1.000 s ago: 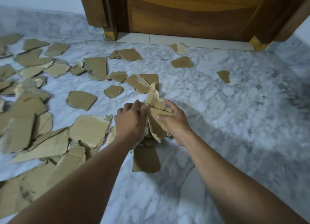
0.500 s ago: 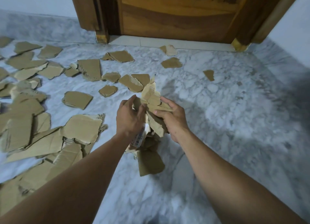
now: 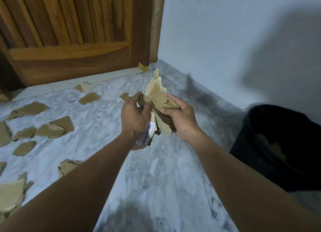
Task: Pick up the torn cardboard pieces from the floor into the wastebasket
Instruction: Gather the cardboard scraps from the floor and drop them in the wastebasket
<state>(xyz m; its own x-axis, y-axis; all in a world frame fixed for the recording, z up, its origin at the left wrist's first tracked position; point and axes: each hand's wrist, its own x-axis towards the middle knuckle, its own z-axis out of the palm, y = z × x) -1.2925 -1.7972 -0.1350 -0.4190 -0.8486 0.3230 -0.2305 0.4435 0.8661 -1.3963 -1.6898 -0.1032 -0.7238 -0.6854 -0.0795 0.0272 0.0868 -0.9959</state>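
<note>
Both hands clasp a bundle of torn brown cardboard pieces [image 3: 157,97] held upright above the marble floor. My left hand [image 3: 134,116] grips its left side, where a white label strip hangs down. My right hand [image 3: 180,116] grips its right side. A black wastebasket [image 3: 260,139] stands at the right by the wall, with a cardboard piece dimly visible inside it. Several more torn cardboard pieces [image 3: 52,127] lie scattered on the floor to the left.
A wooden door [image 3: 73,40] and its frame fill the upper left. A pale wall [image 3: 225,40] runs along the right, with a grey marble skirting at its foot. Grey-white marble floor [image 3: 156,179] lies below my arms.
Both hands have lifted the cardboard bundle off the floor and swung it right. The view has turned right too, bringing the wall and the black wastebasket into sight.
</note>
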